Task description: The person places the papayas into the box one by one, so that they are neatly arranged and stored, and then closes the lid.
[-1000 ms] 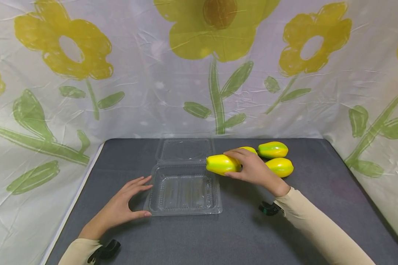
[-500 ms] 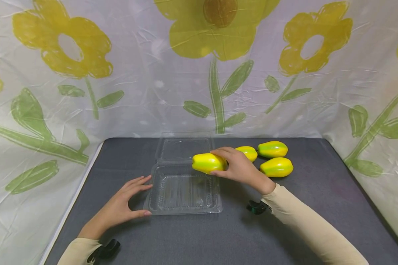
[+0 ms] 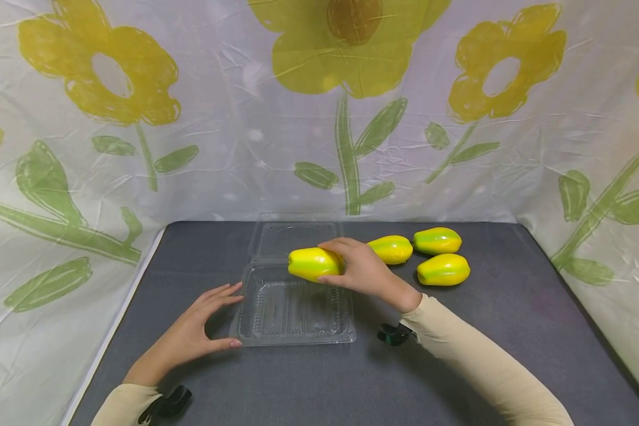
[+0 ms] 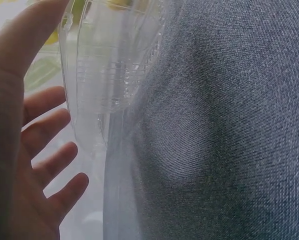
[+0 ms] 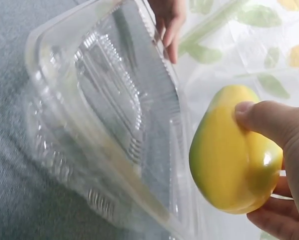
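A yellow-green papaya [image 3: 314, 264] is gripped in my right hand [image 3: 364, 269], thumb on one side and fingers on the other, raised over the back part of a clear plastic clamshell box [image 3: 298, 342]. The right wrist view shows the same papaya [image 5: 229, 155] beside the box rim. At the box's left edge, my left hand [image 3: 191, 328] spreads thumb and straight fingers, the tips touching or very near the rim. In the left wrist view, the left hand's fingers [image 4: 44, 125] lie alongside the box wall [image 4: 104, 75]. The box lid [image 3: 298, 236] is folded back behind the base.
Three more papayas lie on the grey tabletop to the right: one [image 3: 391, 249] just behind the right hand, one [image 3: 438, 241] at the back, one [image 3: 444, 270] in front of that. A flower-printed curtain [image 3: 218, 118] hangs along the table's back edge.
My right hand has carried the papaya leftward, from the box's right rim to above the box, uncovering the papayas behind it. The left hand has stayed in place.
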Tool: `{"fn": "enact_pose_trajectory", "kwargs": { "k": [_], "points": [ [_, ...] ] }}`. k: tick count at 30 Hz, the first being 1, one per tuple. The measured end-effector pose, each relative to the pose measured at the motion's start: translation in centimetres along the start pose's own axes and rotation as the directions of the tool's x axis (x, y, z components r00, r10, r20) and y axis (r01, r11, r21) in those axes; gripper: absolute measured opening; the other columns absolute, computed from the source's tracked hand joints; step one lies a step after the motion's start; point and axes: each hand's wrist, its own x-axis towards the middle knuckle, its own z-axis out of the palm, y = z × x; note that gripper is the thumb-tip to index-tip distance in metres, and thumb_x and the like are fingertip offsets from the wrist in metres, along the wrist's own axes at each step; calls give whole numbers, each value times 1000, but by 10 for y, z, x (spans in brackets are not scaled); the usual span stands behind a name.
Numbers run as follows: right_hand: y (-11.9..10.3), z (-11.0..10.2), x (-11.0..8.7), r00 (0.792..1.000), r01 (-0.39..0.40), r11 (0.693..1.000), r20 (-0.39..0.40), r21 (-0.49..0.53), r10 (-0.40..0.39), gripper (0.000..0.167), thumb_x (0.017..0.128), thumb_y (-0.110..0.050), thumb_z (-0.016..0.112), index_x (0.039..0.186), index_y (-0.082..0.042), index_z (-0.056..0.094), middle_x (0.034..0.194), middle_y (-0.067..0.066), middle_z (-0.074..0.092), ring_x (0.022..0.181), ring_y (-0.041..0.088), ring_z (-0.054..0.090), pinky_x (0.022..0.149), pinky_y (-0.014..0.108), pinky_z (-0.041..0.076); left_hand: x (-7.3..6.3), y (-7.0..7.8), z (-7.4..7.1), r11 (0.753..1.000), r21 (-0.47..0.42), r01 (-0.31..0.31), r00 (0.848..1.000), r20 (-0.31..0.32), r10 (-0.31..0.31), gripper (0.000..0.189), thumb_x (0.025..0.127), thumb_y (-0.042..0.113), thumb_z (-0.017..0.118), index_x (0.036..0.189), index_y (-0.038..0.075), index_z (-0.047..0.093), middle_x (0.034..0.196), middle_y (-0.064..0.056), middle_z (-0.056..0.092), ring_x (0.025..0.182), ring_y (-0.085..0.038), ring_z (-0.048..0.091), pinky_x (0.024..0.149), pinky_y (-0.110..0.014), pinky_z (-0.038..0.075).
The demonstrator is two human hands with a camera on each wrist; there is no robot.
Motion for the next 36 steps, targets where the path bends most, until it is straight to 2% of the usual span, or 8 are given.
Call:
{"fn": "enact_pose_trajectory", "kwargs": {
  "k": [2, 4, 9, 14, 22, 31, 36],
  "points": [
    [-3, 2, 2, 1000, 2, 1000, -3, 5, -2, 64, 79, -43, 82, 132, -13, 63, 128, 4, 67, 115, 21, 65, 92, 38, 57, 0, 0, 0, 1000, 4, 3, 1000, -2, -3, 82, 68, 52, 86, 138, 21, 57, 154, 0, 47, 145, -23, 37, 109, -40, 35],
    [-6, 4, 4, 1000, 4, 1000, -6, 13, -4, 64, 79, -43, 82, 132, -13, 63, 127, 4, 67, 114, 21, 65, 91, 38, 57, 0, 1, 0, 1000, 6, 8, 1000, -1, -8, 82, 67, 53, 86, 137, 21, 58, 154, 0, 47, 144, -26, 37, 109, -40, 35],
    [-11, 11, 10, 1000, 2, 999, 4, 35, -2, 63, 79, -43, 82, 131, -14, 64, 126, 3, 68, 111, 19, 66, 89, 35, 57, 0, 2, 0, 1000, -1, 18, 1000, 12, -18, 83, 67, 52, 86, 137, 19, 58, 154, -1, 47, 142, -33, 39, 107, -55, 38],
    [-15, 18, 16, 1000, -9, 996, 15, 84, 8, 62, 79, -41, 82, 131, -14, 64, 125, 3, 67, 107, 18, 66, 87, 34, 56, 0, 2, -1, 1000, -20, 22, 1000, 14, -22, 82, 67, 52, 86, 137, 19, 58, 155, -2, 46, 141, -36, 38, 106, -61, 39],
    [-20, 29, 24, 999, -43, 988, 33, 151, 39, 61, 79, -38, 83, 132, -15, 64, 123, 4, 65, 104, 18, 64, 85, 33, 56, 0, 3, -2, 999, -27, 32, 999, 16, -32, 83, 67, 49, 87, 138, 18, 57, 155, -2, 45, 142, -35, 37, 106, -63, 39],
    [-27, 39, 32, 996, -83, 978, 42, 193, 76, 61, 79, -40, 83, 132, -15, 64, 116, 2, 68, 96, 14, 62, 80, 28, 52, -1, 3, -2, 998, -45, 50, 998, 30, -49, 84, 69, 56, 83, 139, 19, 56, 157, -1, 43, 142, -37, 36, 106, -65, 38],
    [-29, 48, 35, 994, -110, 962, 55, 250, 99, 63, 78, -37, 84, 133, -14, 64, 118, 3, 68, 99, 15, 63, 84, 31, 56, -1, 3, -1, 997, -53, 56, 998, 31, -55, 84, 69, 54, 84, 139, 19, 56, 157, -1, 42, 142, -38, 36, 106, -66, 38]
  ]
}}
